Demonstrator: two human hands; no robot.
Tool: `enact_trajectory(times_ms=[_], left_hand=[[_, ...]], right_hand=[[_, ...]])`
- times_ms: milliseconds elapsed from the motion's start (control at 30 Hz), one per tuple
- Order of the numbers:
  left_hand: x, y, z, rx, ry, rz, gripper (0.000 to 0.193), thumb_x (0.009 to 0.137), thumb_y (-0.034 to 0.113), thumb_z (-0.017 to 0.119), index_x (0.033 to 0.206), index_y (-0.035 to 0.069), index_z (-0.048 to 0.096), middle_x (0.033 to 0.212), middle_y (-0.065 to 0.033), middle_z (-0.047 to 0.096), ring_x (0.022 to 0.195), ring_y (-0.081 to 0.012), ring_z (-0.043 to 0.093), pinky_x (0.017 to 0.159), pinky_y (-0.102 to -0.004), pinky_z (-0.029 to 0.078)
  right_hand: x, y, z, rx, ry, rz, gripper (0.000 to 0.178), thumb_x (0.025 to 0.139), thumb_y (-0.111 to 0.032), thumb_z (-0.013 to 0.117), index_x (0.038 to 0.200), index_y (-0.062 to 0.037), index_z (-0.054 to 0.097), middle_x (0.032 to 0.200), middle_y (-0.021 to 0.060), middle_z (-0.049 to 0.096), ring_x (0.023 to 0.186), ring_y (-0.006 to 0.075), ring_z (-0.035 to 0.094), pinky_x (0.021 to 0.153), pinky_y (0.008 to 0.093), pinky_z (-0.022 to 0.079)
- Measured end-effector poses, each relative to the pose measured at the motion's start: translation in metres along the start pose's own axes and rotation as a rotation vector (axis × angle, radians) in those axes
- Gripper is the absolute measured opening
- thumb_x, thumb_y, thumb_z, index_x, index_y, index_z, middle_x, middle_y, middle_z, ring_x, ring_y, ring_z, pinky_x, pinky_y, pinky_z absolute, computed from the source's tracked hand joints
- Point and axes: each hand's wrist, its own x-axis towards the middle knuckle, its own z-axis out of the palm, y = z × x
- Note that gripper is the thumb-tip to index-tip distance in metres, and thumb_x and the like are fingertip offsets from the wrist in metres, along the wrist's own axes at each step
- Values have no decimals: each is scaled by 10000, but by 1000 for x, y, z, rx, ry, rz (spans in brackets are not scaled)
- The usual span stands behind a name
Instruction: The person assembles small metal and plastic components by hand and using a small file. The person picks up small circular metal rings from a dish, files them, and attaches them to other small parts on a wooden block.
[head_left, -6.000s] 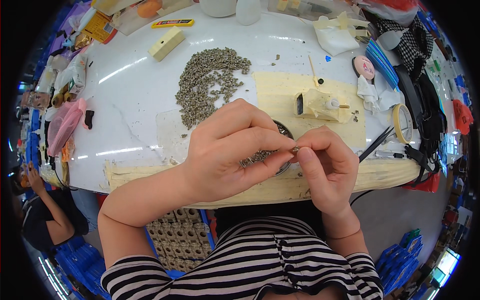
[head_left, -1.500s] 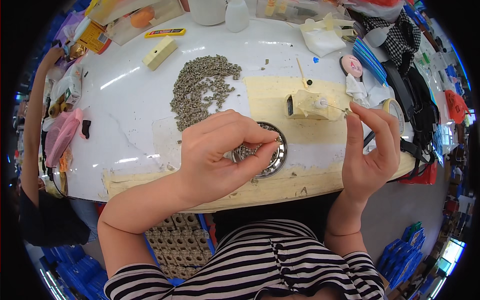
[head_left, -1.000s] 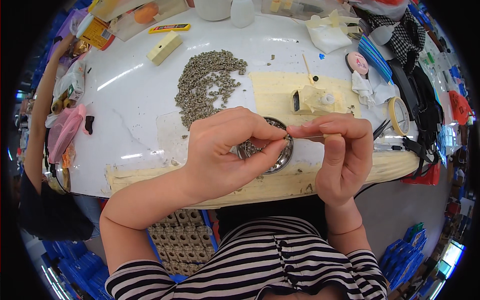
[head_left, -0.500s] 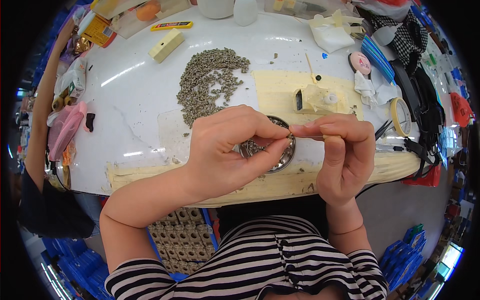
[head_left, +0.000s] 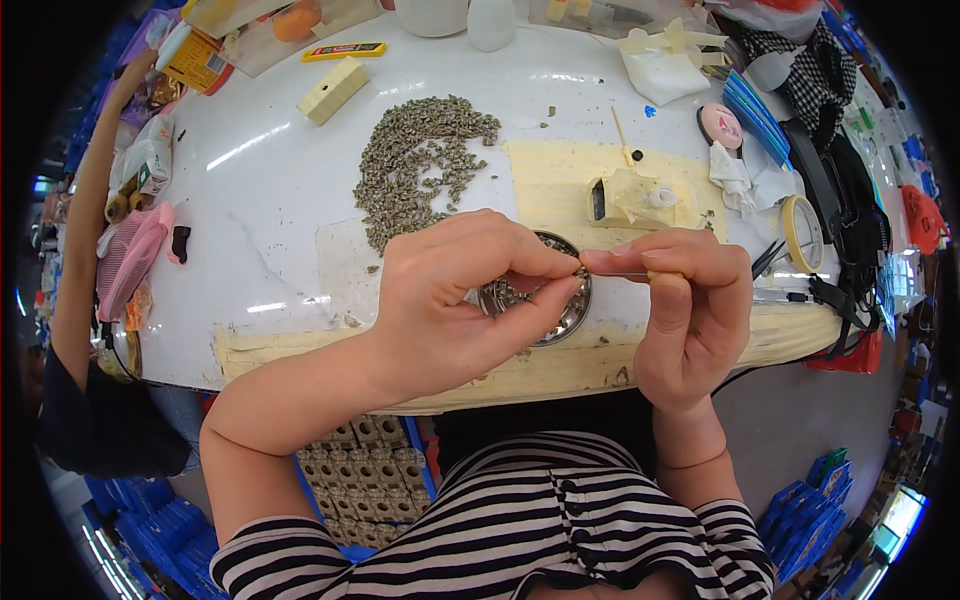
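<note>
My left hand (head_left: 465, 285) is closed in a pinch over a round metal dish (head_left: 574, 331); whatever lies between its thumb and forefinger is too small to make out. My right hand (head_left: 692, 305) grips a thin, needle-like rod (head_left: 628, 274) at its yellowish end between thumb and fingers. The rod points left, and its tip meets the left fingertips. Small metal pieces fill the dish, partly hidden beneath my left hand. Beyond it, a large heap of small grey-brown metal parts (head_left: 400, 160) is spread on the white table (head_left: 260, 200).
Yellowish tape (head_left: 300, 350) covers the table's front edge. Behind my right hand stands a taped block with a white nozzle (head_left: 660, 198). A tape roll (head_left: 802, 233) and dark tweezers (head_left: 768, 256) lie at right. Another person's arm (head_left: 80, 240) reaches along the left side.
</note>
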Motion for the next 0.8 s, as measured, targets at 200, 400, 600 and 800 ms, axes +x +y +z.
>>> enact_trajectory(times_ms=[200, 400, 600, 800], left_hand=[[0, 0, 0, -1, 1, 1, 168, 722, -69, 744, 871, -4, 701, 756, -88, 681, 676, -148, 643, 607, -247, 487], [1, -1, -1, 47, 17, 82, 187, 707, -93, 738, 868, -6, 704, 752, -79, 683, 664, -149, 635, 600, -247, 481], [1, -1, 1, 72, 23, 121, 204, 701, -103, 736, 878, -7, 703, 753, -76, 680, 667, -154, 629, 601, -254, 473], [2, -3, 1, 77, 31, 172, 231, 696, -99, 744, 896, 10, 711, 796, -77, 672, 692, -155, 622, 590, -253, 465]], right_hand=[[-2, 1, 2, 62, 34, 18, 111, 988, -83, 519, 1048, 10, 513, 953, 132, 667, 886, 173, 649, 805, 293, 509], [9, 0, -21, -210, 291, 0, 91, 977, -55, 539, 1009, 28, 555, 941, 92, 646, 841, 138, 615, 769, 259, 490], [24, 10, -34, -747, 236, -117, 52, 876, -26, 654, 902, 7, 623, 875, 86, 632, 783, 214, 577, 690, 294, 450], [21, 8, -29, -816, 201, -134, 111, 852, -60, 679, 944, -4, 655, 884, 92, 637, 823, 238, 557, 736, 334, 440]])
